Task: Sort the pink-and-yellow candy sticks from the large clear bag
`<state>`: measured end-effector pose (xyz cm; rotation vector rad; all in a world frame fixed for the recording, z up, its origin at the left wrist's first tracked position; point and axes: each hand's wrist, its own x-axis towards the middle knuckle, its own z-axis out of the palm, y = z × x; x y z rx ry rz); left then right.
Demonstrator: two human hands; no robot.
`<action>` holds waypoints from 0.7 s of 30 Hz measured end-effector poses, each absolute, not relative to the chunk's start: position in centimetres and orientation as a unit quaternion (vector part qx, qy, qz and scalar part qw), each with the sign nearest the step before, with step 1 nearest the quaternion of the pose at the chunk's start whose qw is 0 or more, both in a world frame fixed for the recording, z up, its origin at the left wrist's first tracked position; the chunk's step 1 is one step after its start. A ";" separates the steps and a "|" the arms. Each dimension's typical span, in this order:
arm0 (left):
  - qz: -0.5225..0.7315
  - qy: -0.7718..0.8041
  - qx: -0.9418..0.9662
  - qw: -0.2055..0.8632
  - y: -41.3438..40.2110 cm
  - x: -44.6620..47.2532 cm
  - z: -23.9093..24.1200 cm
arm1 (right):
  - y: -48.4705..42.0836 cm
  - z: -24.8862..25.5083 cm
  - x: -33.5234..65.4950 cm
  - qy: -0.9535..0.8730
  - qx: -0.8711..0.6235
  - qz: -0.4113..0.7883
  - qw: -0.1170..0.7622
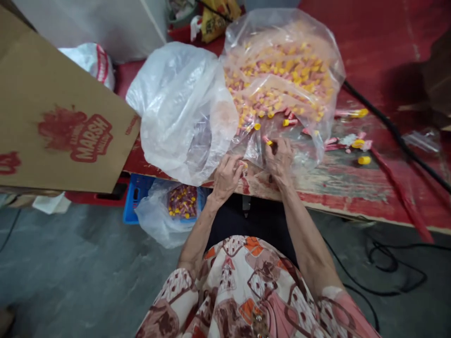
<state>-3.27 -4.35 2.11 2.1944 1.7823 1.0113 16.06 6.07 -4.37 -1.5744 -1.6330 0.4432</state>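
At the table's front edge, my right hand pinches a small pink tube with a yellow cap. My left hand is closed beside it, with a little yellow and pink showing at its fingertips; what it holds I cannot make out. Just beyond my hands lies a large clear bag full of many such capped tubes, its mouth lying open toward me. A few tubes have spilled near the bag's mouth. Left of it, a puffy whitish plastic bag reaches close to my left hand.
A cardboard box stands at the left. Below the table, a blue crate holds a plastic bag with more capped tubes. On the right lie loose pieces, a yellow cap, a red strip and a black cable.
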 end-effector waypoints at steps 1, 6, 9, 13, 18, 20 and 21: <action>0.340 0.597 0.723 0.066 -4.5 -3.2 2.0 | 5.7 -4.4 16.2 -0.646 -0.617 0.178 0.413; 0.342 0.612 0.706 0.105 -5.2 -2.6 0.7 | 3.0 -4.1 16.3 -0.675 -0.599 0.178 0.391; 0.355 0.613 0.697 0.111 -5.6 -2.3 0.8 | 2.3 -4.0 16.3 -0.699 -0.591 0.180 0.361; 0.360 0.617 0.694 0.096 -6.3 -1.8 1.1 | 2.5 -4.2 16.7 -0.696 -0.589 0.181 0.368; 0.359 0.616 0.690 0.124 -6.5 -1.6 0.1 | 2.7 -4.5 17.4 -0.686 -0.587 0.166 0.397; 0.374 0.611 0.687 0.120 -6.8 -1.9 0.2 | 2.7 -4.6 17.5 -0.682 -0.587 0.164 0.404; 0.383 0.611 0.684 0.111 -7.0 -2.1 0.3 | 2.7 -4.7 17.5 -0.682 -0.587 0.163 0.405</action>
